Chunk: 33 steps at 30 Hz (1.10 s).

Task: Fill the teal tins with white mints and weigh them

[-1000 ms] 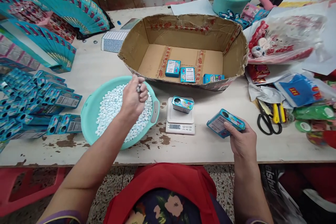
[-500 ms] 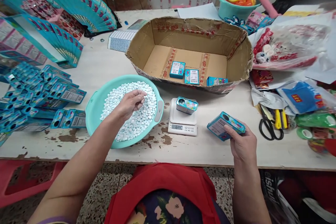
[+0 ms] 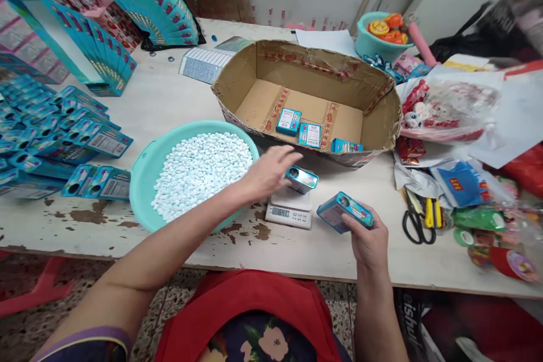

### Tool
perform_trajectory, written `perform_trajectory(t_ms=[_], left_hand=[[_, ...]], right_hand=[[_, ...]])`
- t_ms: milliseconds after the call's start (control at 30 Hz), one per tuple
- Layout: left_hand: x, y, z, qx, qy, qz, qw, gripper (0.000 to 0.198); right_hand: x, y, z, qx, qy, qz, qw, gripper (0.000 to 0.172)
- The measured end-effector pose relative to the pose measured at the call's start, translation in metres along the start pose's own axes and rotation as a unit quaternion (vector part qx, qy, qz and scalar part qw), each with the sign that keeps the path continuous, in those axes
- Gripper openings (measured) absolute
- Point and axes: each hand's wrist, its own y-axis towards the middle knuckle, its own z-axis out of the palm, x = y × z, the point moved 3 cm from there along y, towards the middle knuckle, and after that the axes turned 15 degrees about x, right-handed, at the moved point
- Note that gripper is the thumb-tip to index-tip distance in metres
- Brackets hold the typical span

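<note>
My left hand (image 3: 269,172) reaches to the right over the rim of a teal basin (image 3: 142,181) filled with small white candies (image 3: 199,169). Its fingers are stretched out and touch a small teal tin (image 3: 303,179) that sits on a white digital scale (image 3: 288,213). Nothing is in its grasp. My right hand (image 3: 369,237) is closed on a teal printed box (image 3: 344,210), held just above the table to the right of the scale. Behind the scale stands an open cardboard carton (image 3: 382,119) with three small teal boxes (image 3: 309,134) on its floor.
Fanned stacks of flat teal boxes (image 3: 63,141) cover the left side of the table. Scissors (image 3: 418,225), a yellow cutter, tape rolls and plastic bags of toys (image 3: 445,107) crowd the right. A teal bowl of toys (image 3: 377,34) stands at the back.
My left hand has left the candies in the basin and swung right to the tin on the scale. My right hand kept its box and shifted slightly left. The view tilted.
</note>
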Motion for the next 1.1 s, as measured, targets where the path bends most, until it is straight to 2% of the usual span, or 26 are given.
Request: perform_trajectory(t_ms=[67, 100, 133, 167, 233, 300, 400, 467, 533, 567, 600, 667, 733, 767, 833, 900, 933, 1000, 1100], left_hand=[[-0.01, 0.02, 0.014, 0.093, -0.009, 0.011, 0.996, 0.039], [-0.01, 0.026, 0.016, 0.11, -0.024, -0.003, 0.994, 0.037], [-0.008, 0.029, 0.013, 0.098, -0.045, -0.022, 0.994, 0.036], [-0.004, 0.028, 0.007, 0.059, -0.067, -0.044, 0.995, 0.036], [0.005, 0.015, -0.014, -0.055, -0.109, -0.08, 0.989, 0.039], [0.013, -0.008, -0.039, -0.142, -0.136, -0.101, 0.975, 0.042], [0.016, -0.048, -0.066, -0.188, -0.167, -0.115, 0.961, 0.042], [0.011, -0.072, -0.07, -0.192, -0.21, -0.126, 0.95, 0.041], [0.003, -0.09, -0.06, -0.195, -0.283, -0.138, 0.929, 0.039], [-0.003, -0.095, -0.051, -0.197, -0.328, -0.138, 0.913, 0.039], [-0.01, -0.098, -0.04, -0.197, -0.378, -0.131, 0.895, 0.039], [-0.024, -0.098, -0.015, -0.181, -0.485, -0.103, 0.849, 0.042], [-0.037, -0.094, 0.009, -0.159, -0.606, -0.054, 0.777, 0.048], [-0.041, -0.091, 0.018, -0.153, -0.671, -0.034, 0.725, 0.05], [-0.045, -0.087, 0.036, -0.153, -0.786, -0.032, 0.598, 0.05], [-0.045, -0.082, 0.051, -0.158, -0.863, -0.078, 0.474, 0.048], [-0.044, -0.08, 0.059, -0.159, -0.885, -0.106, 0.426, 0.046], [-0.046, -0.073, 0.075, -0.169, -0.905, -0.147, 0.361, 0.042], [-0.054, -0.06, 0.095, -0.189, -0.913, -0.184, 0.311, 0.032]], right_hand=[[0.003, 0.003, 0.011, 0.031, -0.018, -0.011, 0.999, 0.048], [0.004, 0.006, 0.017, 0.041, -0.028, -0.017, 0.999, 0.047], [0.006, 0.009, 0.025, 0.048, -0.042, -0.025, 0.998, 0.046], [0.007, 0.014, 0.033, 0.055, -0.06, -0.034, 0.996, 0.045], [0.008, 0.025, 0.053, 0.077, -0.098, -0.058, 0.99, 0.045], [0.007, 0.04, 0.073, 0.11, -0.126, -0.085, 0.982, 0.046], [0.006, 0.055, 0.097, 0.157, -0.16, -0.104, 0.969, 0.047], [0.015, 0.054, 0.106, 0.139, -0.213, -0.147, 0.956, 0.055], [0.032, 0.041, 0.113, 0.116, -0.255, -0.222, 0.934, 0.069], [0.041, 0.031, 0.116, 0.135, -0.263, -0.25, 0.922, 0.077], [0.049, 0.022, 0.121, 0.181, -0.264, -0.256, 0.912, 0.081], [0.06, 0.004, 0.128, 0.301, -0.263, -0.206, 0.893, 0.071], [0.065, -0.01, 0.127, 0.369, -0.284, -0.137, 0.874, 0.05], [0.067, -0.015, 0.123, 0.374, -0.303, -0.124, 0.868, 0.041], [0.073, -0.022, 0.113, 0.358, -0.357, -0.15, 0.85, 0.033], [0.076, -0.027, 0.105, 0.347, -0.413, -0.204, 0.817, 0.034], [0.076, -0.029, 0.101, 0.347, -0.439, -0.225, 0.798, 0.035], [0.071, -0.031, 0.095, 0.352, -0.488, -0.238, 0.762, 0.035], [0.058, -0.032, 0.084, 0.343, -0.54, -0.213, 0.739, 0.033]])
